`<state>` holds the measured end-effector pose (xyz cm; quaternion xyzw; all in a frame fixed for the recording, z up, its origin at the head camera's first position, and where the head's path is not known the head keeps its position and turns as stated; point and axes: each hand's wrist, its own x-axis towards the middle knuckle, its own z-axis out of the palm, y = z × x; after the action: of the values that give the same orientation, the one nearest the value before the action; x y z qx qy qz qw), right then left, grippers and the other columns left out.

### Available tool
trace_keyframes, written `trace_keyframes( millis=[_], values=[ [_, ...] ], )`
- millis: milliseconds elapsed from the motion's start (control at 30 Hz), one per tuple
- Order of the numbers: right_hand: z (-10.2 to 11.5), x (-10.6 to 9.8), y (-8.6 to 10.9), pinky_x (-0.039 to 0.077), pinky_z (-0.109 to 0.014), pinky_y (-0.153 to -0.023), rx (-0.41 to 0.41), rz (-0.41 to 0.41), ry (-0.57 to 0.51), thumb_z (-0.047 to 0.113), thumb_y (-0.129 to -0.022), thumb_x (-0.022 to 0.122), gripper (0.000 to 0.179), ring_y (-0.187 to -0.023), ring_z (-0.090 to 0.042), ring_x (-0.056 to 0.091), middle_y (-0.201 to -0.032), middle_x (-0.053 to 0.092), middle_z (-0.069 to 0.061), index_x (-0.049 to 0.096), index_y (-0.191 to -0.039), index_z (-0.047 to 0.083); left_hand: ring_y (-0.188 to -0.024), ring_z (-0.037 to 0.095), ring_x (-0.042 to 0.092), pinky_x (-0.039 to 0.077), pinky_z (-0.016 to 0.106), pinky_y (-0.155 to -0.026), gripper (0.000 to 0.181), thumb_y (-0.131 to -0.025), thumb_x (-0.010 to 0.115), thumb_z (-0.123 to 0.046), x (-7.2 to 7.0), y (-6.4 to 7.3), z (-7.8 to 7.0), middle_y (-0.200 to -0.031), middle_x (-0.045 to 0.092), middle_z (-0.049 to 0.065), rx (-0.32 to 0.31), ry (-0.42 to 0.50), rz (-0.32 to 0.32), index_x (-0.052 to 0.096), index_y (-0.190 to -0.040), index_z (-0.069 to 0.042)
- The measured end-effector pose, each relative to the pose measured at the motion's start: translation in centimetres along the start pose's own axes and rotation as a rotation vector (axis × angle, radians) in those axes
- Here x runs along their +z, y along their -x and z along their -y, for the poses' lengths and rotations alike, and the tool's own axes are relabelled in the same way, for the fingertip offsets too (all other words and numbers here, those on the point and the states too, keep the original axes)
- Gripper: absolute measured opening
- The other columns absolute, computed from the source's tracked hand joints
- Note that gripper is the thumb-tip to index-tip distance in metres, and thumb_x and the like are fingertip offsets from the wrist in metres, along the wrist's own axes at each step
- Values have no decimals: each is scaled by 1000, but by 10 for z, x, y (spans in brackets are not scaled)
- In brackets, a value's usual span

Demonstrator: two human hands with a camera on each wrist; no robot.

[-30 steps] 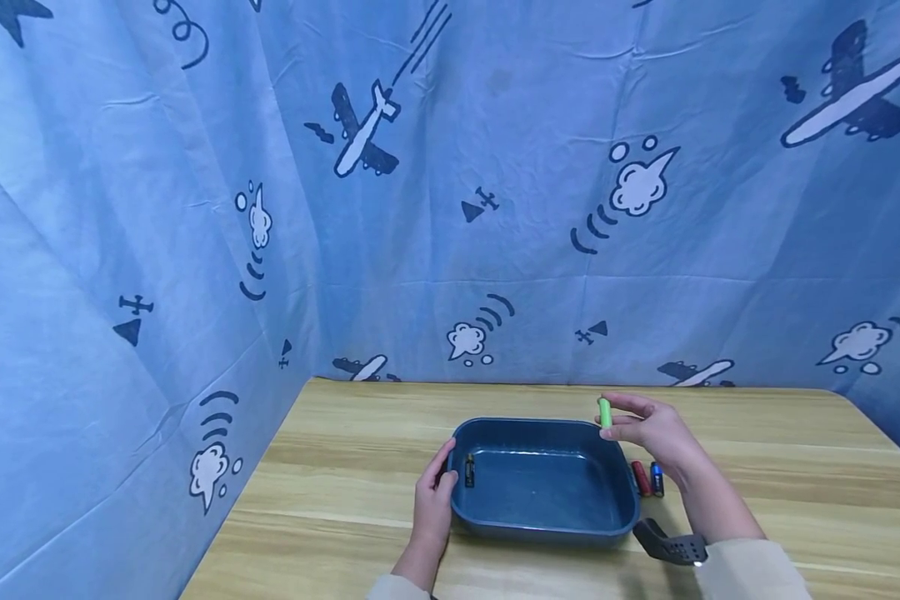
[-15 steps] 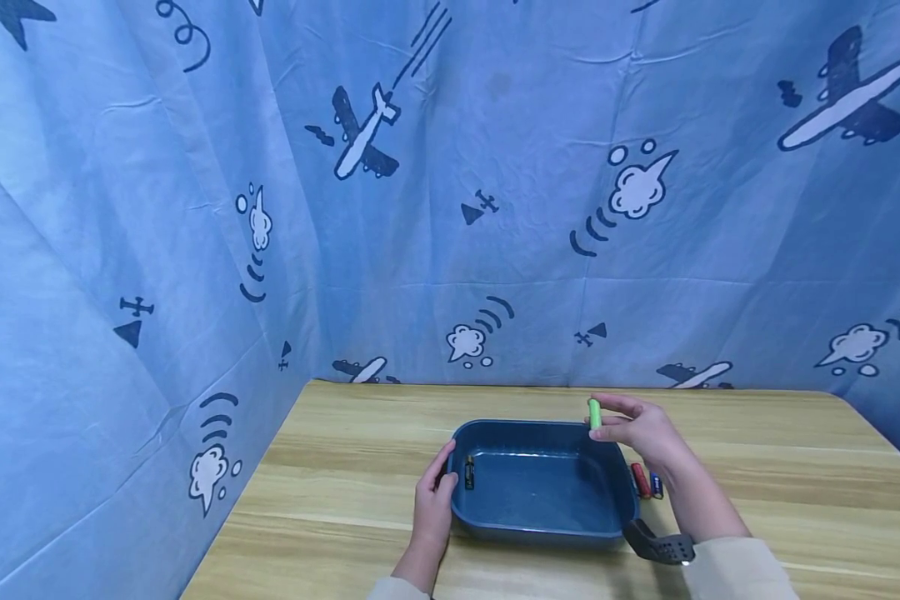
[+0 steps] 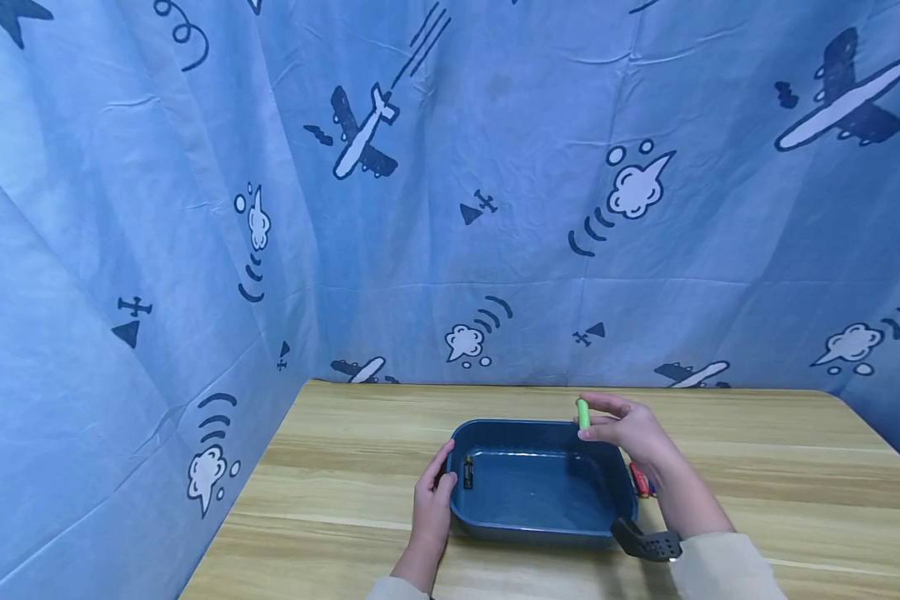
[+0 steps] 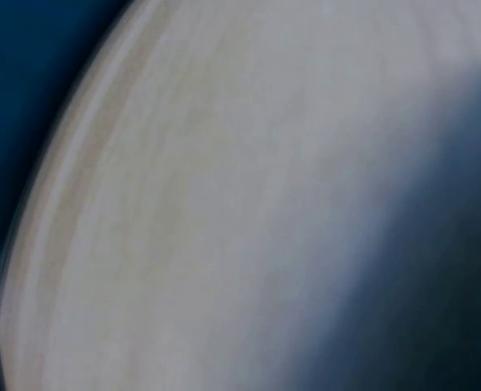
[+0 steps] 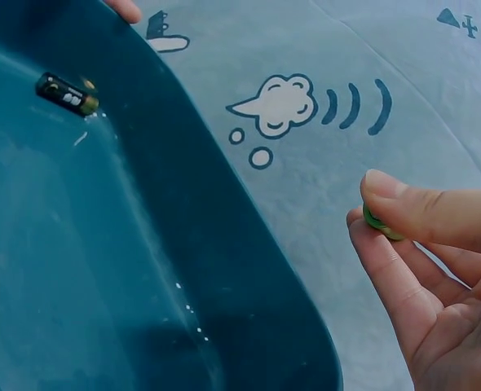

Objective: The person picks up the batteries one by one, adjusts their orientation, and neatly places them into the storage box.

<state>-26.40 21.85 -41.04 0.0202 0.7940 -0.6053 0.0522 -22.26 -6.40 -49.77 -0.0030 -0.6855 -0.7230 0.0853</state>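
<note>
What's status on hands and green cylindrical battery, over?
Right hand pinches green cylindrical battery, raised near far right corner of dark blue rectangular plastic bin. Left hand touches its left rim. Black cylindrical battery inside, left end; no obstruction seen.

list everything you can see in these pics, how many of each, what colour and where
green battery: 1, bright green, held between the right hand's thumb and fingers
basin: 1, dark blue, on the table
black battery: 1, black with a gold end, inside the basin at its left end
red battery: 1, red, on the table right of the basin
table: 1, light wood, under the basin
printed curtain: number of panels unclear, blue with planes and clouds, around the table
black strap: 1, black, at the right wrist
sleeves: 2, pale, at the bottom edge
left hand: 1, bare, on the basin's left side
right hand: 1, bare, near the basin's far right corner
</note>
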Motion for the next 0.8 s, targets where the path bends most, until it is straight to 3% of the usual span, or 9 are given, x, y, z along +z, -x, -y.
trace_keyframes(
  millis=[67,367,600,800],
  values=[
    [0,2,-1,29,-59,-101,-4,4,-8,10,-76,74,66,-109,-30,57,-131,49,-24,44,-134,-1,-131,30,35,25,46,-107,41,-90,46,0,0,0,-1,-136,48,10,0,1,-3,55,-129,-6],
    [-1,6,-5,29,-58,-101,-7,38,-45,12,-75,75,68,-109,-28,58,-129,50,-23,44,-134,-1,-132,25,35,26,44,-108,41,-91,46,-5,2,-8,20,-137,48,4,-16,-24,-21,56,-130,-15],
    [0,13,-7,38,-51,-98,-50,47,-37,5,-76,73,63,-105,-26,60,-130,48,-24,46,-132,-4,-132,25,34,25,43,-108,41,-91,46,-4,2,-7,20,-136,48,4,-3,-38,-21,56,-129,-14],
    [1,16,-8,38,-52,-98,-40,51,-42,5,-74,74,64,-104,-26,61,-131,49,-23,46,-131,-3,-131,24,35,25,42,-108,41,-91,45,-6,2,-5,18,-137,48,3,9,-55,-27,56,-129,-15]
  ],
)
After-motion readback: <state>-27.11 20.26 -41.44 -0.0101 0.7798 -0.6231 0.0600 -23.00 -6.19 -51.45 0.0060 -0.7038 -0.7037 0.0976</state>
